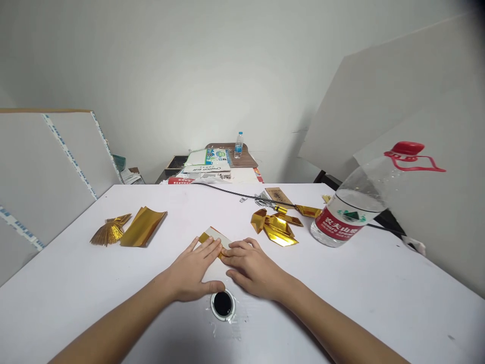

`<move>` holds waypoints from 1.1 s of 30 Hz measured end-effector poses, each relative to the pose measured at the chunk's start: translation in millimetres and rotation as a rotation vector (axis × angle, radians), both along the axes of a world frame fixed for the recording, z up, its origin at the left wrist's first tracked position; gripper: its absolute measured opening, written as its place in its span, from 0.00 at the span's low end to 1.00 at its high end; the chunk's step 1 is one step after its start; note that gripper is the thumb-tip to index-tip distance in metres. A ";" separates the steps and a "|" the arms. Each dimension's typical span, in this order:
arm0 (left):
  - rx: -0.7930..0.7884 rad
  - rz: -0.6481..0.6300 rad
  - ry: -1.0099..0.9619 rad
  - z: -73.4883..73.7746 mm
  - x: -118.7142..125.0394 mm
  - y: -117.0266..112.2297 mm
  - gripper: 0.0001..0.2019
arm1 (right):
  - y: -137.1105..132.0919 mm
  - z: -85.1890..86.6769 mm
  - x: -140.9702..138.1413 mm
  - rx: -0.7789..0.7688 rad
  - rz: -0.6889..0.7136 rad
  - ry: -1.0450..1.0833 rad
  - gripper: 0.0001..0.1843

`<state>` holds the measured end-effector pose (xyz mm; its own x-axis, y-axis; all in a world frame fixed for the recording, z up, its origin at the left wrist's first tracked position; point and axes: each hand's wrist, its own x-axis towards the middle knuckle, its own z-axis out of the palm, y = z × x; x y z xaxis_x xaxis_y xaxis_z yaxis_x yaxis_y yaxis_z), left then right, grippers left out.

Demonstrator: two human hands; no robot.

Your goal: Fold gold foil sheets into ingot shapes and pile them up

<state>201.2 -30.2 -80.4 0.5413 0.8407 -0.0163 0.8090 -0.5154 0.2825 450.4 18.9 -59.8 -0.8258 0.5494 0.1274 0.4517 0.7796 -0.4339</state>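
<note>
**Gold paper pressed flat under both hands**

Head view: paper [214, 236], gold on one side and white on the other, lies on the white table [76, 283] right in front of the person, near the middle. Left hand [193, 270] lies flat and open on it, palm down, the fingers stretched over the folded part. Right hand [252, 268] is also open and flat, its fingertips touching the paper's right edge and meeting the left fingers. Neither hand grips; both only press down.

My judgement is that this paper is very light and thin, with a smooth foil face that may slip under dry fingers. It should hold a crease well, but it will also keep every wrong crease, and it may tear at a sharp fold. The best place to hold it is probably at the edges or corners, with fingertips only, while the other hand keeps the middle flat.

Around it: a pleated fan [109, 231] and a curved sheet [144, 226] at the left, well apart; folded pieces [276, 227] just to the right; a tilted bottle [356, 207] with red cap beyond them. A round black hole [223, 304] sits in the table between the wrists. A black cable [235, 192] crosses the far side.
</note>
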 end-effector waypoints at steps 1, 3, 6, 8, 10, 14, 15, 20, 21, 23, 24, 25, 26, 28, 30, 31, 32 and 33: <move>-0.005 0.013 0.004 1.8 -2.1 1.7 0.46 | 0.0 -0.8 0.2 -0.001 0.000 0.004 0.16; 0.009 0.062 0.012 3.7 -7.9 6.6 0.44 | 0.3 -3.0 0.5 -0.002 -0.001 0.022 0.16; 0.024 0.170 0.032 1.5 -17.7 15.6 0.42 | 2.6 -8.4 0.3 0.003 -0.010 0.060 0.15; 0.022 0.243 0.048 -2.5 -22.7 19.9 0.42 | 5.3 -12.8 0.0 -0.004 -0.022 0.084 0.14; 0.053 0.331 0.052 -6.4 -25.9 21.7 0.46 | 8.6 -16.8 -0.5 -0.022 -0.033 0.123 0.11; 0.187 0.406 0.031 -5.2 -25.0 19.8 0.47 | 15.0 -23.0 -3.3 -0.047 -0.035 0.215 0.07; 0.221 0.357 0.013 -2.7 -22.6 19.0 0.44 | 16.4 -24.1 -4.4 -0.049 -0.035 0.228 0.08; 0.245 0.050 -0.124 9.9 -0.3 17.1 0.20 | 21.1 -27.1 -10.0 -0.046 -0.067 0.247 0.16; 0.227 0.040 -0.133 10.8 3.7 16.9 0.17 | 21.5 -27.3 -10.5 -0.033 -0.066 0.245 0.15; 0.200 0.053 -0.127 10.9 9.0 16.5 0.13 | 21.7 -27.6 -11.1 0.004 -0.054 0.238 0.10; 0.195 0.063 -0.119 10.5 10.2 16.3 0.12 | 21.6 -27.8 -11.3 0.023 -0.044 0.235 0.08; 0.196 0.070 -0.113 9.9 10.8 16.0 0.11 | 21.4 -28.1 -11.6 0.041 -0.036 0.234 0.06; 0.204 0.076 -0.111 9.3 11.0 15.8 0.11 | 21.1 -28.4 -12.0 0.056 -0.027 0.231 0.06; 0.226 0.078 -0.117 8.3 11.2 15.4 0.11 | 20.5 -29.1 -13.2 0.075 -0.016 0.222 0.09; 0.242 0.082 -0.123 7.3 11.6 15.2 0.10 | 20.0 -29.2 -14.2 0.080 -0.025 0.206 0.11; 0.244 0.082 -0.119 6.8 11.9 15.2 0.10 | 19.8 -29.0 -14.4 0.076 -0.031 0.199 0.12; 0.244 0.079 -0.109 6.3 12.1 15.2 0.10 | 19.8 -28.5 -14.3 0.068 -0.035 0.193 0.12; 0.240 0.071 -0.099 5.8 12.1 15.2 0.09 | 19.8 -27.9 -13.9 0.059 -0.038 0.189 0.12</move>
<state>213.3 -15.0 -74.6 0.4694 0.8501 0.2387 0.8202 -0.5199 0.2388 436.5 38.7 -87.7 -0.7632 0.5665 0.3107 0.3961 0.7902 -0.4677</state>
